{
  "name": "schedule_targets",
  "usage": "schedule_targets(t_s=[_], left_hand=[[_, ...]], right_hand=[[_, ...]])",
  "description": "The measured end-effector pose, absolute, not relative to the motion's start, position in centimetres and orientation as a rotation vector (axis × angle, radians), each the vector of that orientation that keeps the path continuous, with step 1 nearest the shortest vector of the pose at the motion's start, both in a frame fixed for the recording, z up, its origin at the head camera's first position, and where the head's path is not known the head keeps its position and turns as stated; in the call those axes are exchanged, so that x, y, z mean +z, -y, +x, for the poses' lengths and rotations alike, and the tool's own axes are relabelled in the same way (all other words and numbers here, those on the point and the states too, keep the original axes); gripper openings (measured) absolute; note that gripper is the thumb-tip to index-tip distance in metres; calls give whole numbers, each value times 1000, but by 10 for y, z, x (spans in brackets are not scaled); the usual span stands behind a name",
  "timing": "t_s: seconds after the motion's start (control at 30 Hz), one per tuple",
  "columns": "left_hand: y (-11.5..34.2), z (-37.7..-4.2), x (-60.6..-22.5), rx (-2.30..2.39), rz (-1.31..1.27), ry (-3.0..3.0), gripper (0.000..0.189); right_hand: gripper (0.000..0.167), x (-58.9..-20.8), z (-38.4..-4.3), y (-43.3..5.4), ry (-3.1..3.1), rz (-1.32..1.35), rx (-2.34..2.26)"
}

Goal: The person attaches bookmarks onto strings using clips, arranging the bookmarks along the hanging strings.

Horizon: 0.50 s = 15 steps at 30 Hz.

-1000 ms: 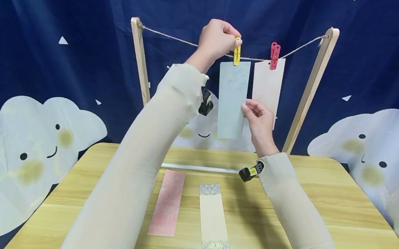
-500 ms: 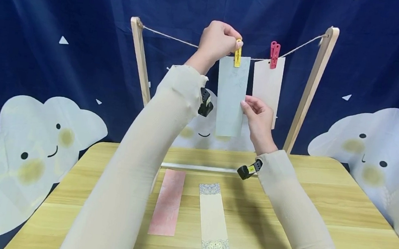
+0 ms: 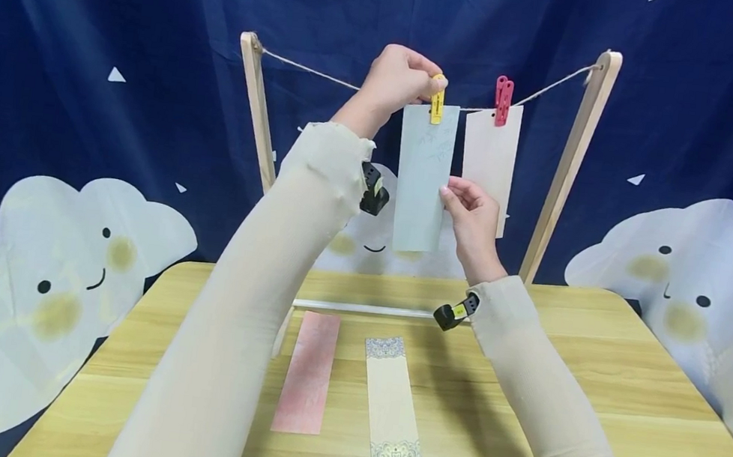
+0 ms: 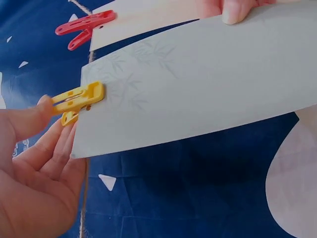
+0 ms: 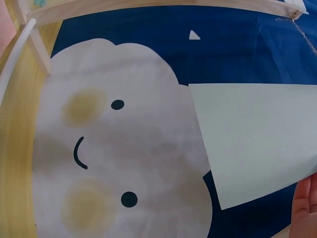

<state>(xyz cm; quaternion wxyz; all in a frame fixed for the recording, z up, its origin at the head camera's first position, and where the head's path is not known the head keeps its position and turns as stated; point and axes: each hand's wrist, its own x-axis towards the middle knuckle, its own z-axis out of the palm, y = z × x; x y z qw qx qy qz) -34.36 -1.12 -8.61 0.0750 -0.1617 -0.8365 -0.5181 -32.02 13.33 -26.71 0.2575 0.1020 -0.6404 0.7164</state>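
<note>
My left hand (image 3: 400,78) pinches the upper end of a yellow clothespin (image 3: 437,101), whose jaws sit over the top edge of a pale green paper bookmark (image 3: 423,182) at the twine (image 3: 310,69). Faint bamboo leaves are printed near the bookmark's top, clearest in the left wrist view, where the yellow clothespin (image 4: 81,98) lies across the edge. Lower down, my right hand (image 3: 472,218) pinches the bookmark's right edge between thumb and fingers. To the right, a red clothespin (image 3: 503,102) holds a whitish bookmark (image 3: 488,159) on the twine.
A pink bookmark (image 3: 308,373) and a cream bookmark (image 3: 392,405) with patterned ends lie on the wooden table (image 3: 658,412). Wooden posts (image 3: 571,161) carry the twine, with a white bar (image 3: 364,309) low between them. Behind hangs a blue curtain (image 3: 499,17) with clouds.
The pale green bookmark has risen slightly so its top meets the twine. My left hand and the yellow clothespin have come down a little; my right hand has shifted slightly up and left.
</note>
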Motion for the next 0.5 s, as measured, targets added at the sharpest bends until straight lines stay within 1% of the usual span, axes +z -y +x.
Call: schedule_targets(t_s=[0.1, 0.3, 0.5], left_hand=[[13, -342, -86, -1600, -514, 2494, 27], [18, -340, -85, -1720, -473, 2434, 34], [32, -335, -88, -1826, -468, 2339, 39]], right_hand=[[15, -267, -321, -134, 1734, 276, 1948], [15, -267, -324, -135, 1719, 258, 1963], [17, -268, -325, -137, 1755, 224, 1958]])
